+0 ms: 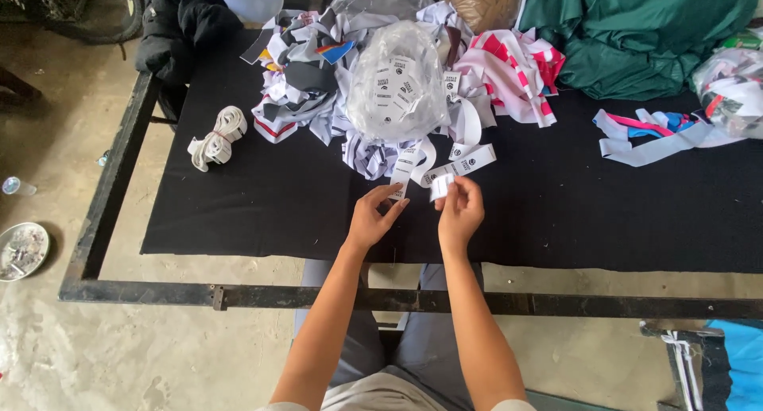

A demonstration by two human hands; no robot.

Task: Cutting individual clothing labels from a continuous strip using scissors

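Both forearms are seen coming up from 6 o'clock, over grey trousers, to the near edge of the desk (238,212), which is covered in black cloth on a black metal frame.

Left hand (369,218): fingers pinched on the end of a white label strip (407,169) that trails up toward 12 o'clock into the pile. Right hand (459,212): a small white label (441,186) is held between thumb and fingertips, just beside the strip end. The hands are close together, not touching.

At 12 o'clock from the hands, a clear bag (399,81) of printed labels is set on a heap of white, grey and striped cloth scraps (306,93). More loose strips (469,160) lie just past the right hand. Pink-and-white striped scraps (517,73) are seen at 1 o'clock, green fabric (636,33) beyond them. White, pink and blue strips (648,137) lie at 2 o'clock, well apart from the hands.

At 10 o'clock a tied bundle of white elastic (216,138) lies alone on the black cloth. A black jacket (179,25) is draped at the far left corner. On the floor at 9 o'clock, a round dish (22,250) of debris is seen.
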